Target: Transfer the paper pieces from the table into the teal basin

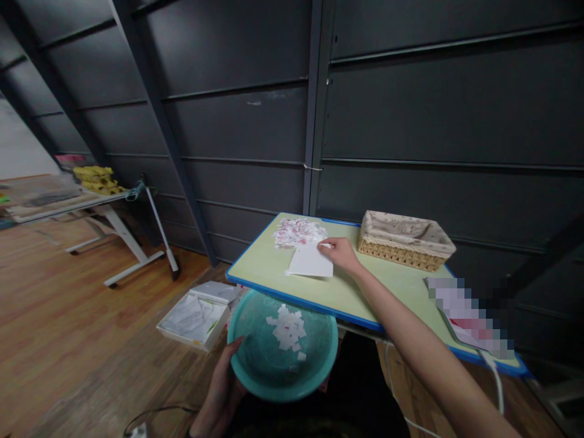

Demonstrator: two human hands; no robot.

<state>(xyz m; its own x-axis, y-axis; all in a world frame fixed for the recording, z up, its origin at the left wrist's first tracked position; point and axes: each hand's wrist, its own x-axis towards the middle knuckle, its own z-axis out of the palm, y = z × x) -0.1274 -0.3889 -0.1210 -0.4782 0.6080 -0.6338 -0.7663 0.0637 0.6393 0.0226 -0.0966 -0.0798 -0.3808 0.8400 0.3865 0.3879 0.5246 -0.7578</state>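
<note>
My left hand (227, 368) grips the rim of a round teal plastic basket (249, 377), its thumb over the edge and its other fingers hidden underneath. Several small white paper pieces (288, 328) lie inside it, below the table's front edge. On the table, my right hand (340, 252) pinches a white sheet of paper (311, 261) at its upper right corner. Just behind the sheet spreads a heap of torn paper scraps (298, 231), white with pink and red bits.
The pale green table (351, 292) has a blue edge. A lined wicker basket (401, 261) stands at its back right, near a pixelated flat object (469, 322). A white box (194, 319) is on the floor to the left. Dark wall panels (237, 128) rise behind; white cables hang at right.
</note>
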